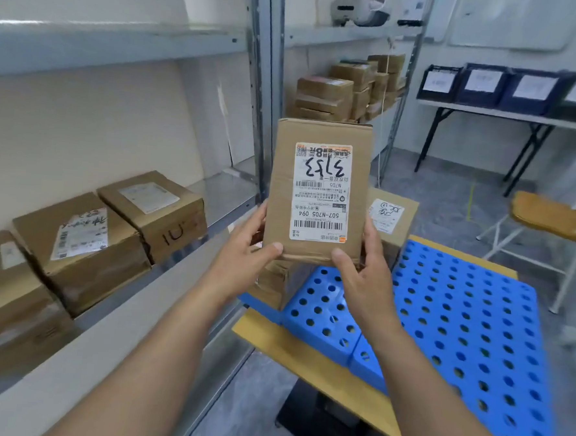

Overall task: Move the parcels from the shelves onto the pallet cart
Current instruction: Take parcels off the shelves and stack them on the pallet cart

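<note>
- I hold one parcel (pixel 318 192) upright in front of me. My left hand (pixel 244 249) grips its lower left edge and my right hand (pixel 361 266) its lower right edge, with both thumbs on the labelled face.
- The parcel is in the air over the near left corner of the blue pallet (pixel 468 330), which lies on the yellow cart deck (pixel 305 357).
- Two parcels sit on the pallet. The back parcel (pixel 393 217) is just behind my right hand, and the low parcel (pixel 272 284) is under the held one, partly hidden.
- Three shelf parcels (pixel 79 245) lie in a row on the left shelf (pixel 224 190).
- The grey upright (pixel 263 98) stands between that shelf and the cart, close to the held parcel's left edge.
- A far stack (pixel 348 86) of parcels fills the next shelf, too blurred to count.
- Four dark bins (pixel 482 83) stand on one folding table (pixel 488 112), and one stool (pixel 549 217) stands beyond the pallet.
</note>
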Demonstrator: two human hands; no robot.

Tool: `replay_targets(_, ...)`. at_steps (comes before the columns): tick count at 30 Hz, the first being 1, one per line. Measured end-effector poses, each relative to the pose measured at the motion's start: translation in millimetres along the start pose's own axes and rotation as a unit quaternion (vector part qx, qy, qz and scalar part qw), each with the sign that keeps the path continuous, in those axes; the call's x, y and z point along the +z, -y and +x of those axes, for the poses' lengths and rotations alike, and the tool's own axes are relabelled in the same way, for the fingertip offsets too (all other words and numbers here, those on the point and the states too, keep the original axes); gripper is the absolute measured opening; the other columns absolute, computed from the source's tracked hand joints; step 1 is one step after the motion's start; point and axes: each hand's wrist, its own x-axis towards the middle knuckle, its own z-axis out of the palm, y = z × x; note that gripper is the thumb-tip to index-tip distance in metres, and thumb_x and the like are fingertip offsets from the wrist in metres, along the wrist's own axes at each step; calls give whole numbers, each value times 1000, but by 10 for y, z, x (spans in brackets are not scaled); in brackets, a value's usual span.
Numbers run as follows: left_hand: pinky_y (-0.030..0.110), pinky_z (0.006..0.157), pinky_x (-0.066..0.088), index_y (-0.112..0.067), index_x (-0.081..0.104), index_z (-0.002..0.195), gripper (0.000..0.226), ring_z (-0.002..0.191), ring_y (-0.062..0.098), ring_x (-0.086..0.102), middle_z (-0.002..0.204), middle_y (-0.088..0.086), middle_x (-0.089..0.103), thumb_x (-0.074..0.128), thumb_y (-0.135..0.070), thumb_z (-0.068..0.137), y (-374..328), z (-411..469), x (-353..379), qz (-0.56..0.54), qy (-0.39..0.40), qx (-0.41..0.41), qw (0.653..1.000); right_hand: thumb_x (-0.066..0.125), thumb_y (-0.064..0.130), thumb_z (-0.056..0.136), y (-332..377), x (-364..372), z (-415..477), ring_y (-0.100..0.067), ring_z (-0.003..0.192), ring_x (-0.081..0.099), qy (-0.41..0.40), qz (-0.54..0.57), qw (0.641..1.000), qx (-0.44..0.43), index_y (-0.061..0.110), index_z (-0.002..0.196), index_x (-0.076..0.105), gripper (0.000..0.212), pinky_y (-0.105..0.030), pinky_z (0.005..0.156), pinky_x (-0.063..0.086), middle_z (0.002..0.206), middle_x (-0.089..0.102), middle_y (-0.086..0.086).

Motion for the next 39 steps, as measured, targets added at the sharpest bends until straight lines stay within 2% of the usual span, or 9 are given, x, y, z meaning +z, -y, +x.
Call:
replay_targets(3,20,98,41,-47,30,143,67,123,-4,45,136,-19,47,58,-16,90,26,50,243,-3,37,18,999,56,35,89,-83,-192,-129,-5,128,45,-38,-21,999,24,43,149,20,71,-41,104,44,142,44,17)
replay_targets(5,13,93,40,-45,31,142,64,114,-15,46,130,-23,49,55,-12,93,41,62,377,-9,60,12,998,57,26,93,-140,-277,-204,0,125,46,-63,-29,997,40,36,151,23,68,-35,104,45,141,45,17)
replay_targets(11,4,85,39,-42,26,145,65,117,-7,48,136,-21,47,53,-11,94,242,39,614,-12,128,-3,992,57,22,94,-307,-353,-458,6,120,47,-105,-63,986,110,31,152,21,69,-19,99,43,140,45,19)
replay_targets(16,24,102,39,-51,30,137,61,124,0,45,133,-24,48,52,-14,94,503,24,717,6,176,-26,984,58,21,94,-427,-304,-653,1,124,43,-123,-79,973,178,29,152,20,69,-21,103,37,141,42,18)
replay_targets(21,37,105,40,-39,36,142,58,121,5,50,131,-18,54,52,-34,86,781,50,782,36,213,-66,974,59,25,94,-564,-223,-733,-1,114,48,-118,-102,957,244,30,151,24,67,-19,91,38,134,49,16)
replay_targets(26,29,95,44,-37,33,144,54,113,9,55,126,-13,59,50,-31,93,995,125,793,77,243,-98,962,59,37,91,-669,-104,-735,-11,117,51,-108,-130,936,310,31,150,26,68,-39,98,46,134,51,15)
replay_targets(30,34,103,41,-39,27,147,56,121,10,49,137,-13,51,45,-40,94,967,204,725,106,287,-99,947,57,40,90,-659,-61,-651,-13,107,57,-116,-132,928,328,37,137,39,51,-47,92,50,119,59,14)
replay_targets(36,24,95,35,-20,48,138,40,120,14,48,132,-4,55,45,-23,98,689,402,436,183,145,78,969,57,39,90,-673,-14,-519,-10,102,57,-124,-126,924,338,33,139,40,52,-40,89,52,116,59,12)
replay_targets(39,35,96,32,-20,56,127,33,119,25,43,128,-2,57,41,-24,98,685,628,302,353,107,128,920,56,31,93,-654,27,-448,-4,95,55,-122,-113,928,333,33,136,41,46,-25,74,49,114,58,11)
